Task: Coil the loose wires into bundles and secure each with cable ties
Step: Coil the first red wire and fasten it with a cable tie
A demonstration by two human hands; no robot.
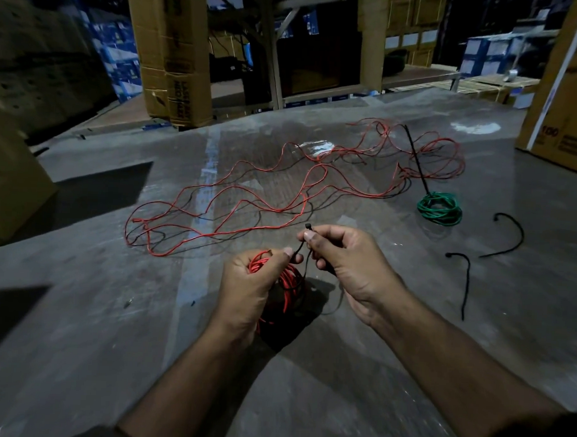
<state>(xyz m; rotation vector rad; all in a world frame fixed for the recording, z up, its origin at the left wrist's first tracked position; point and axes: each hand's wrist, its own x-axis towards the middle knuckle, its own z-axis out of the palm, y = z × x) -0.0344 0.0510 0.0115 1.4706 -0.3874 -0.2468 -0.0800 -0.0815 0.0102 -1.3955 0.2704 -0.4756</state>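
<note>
The floor is bare grey concrete, wide and open around the hands, with boxes and shelving well back at the far edge and another box off to the right. There is free room on all sides to swing a bundle or draw a tie tail out.

The loose wire sprawls across the middle of the floor in long red waves with darker strands alongside. It looks light and springy, likely to hold its kinks and spring open if a coil is let go, so a coil wants gripping across all its turns at once.

The green coil lies to the right, already bound, with a long black tie tail standing up out of it. Two spare ties lie just beyond it, apart from each other; they look thin, flexible and easy to lift by the head end.

The red coil hangs in front of the person, clear of the floor. The left hand is closed around its top, fingers wrapped over the gathered turns. The right hand pinches a black tie between thumb and forefinger just beside the coil, its small head poking above the fingertips. My guess is the tie is being threaded or drawn snug; the strap is slick, so a pull near the head should control it best.
</note>
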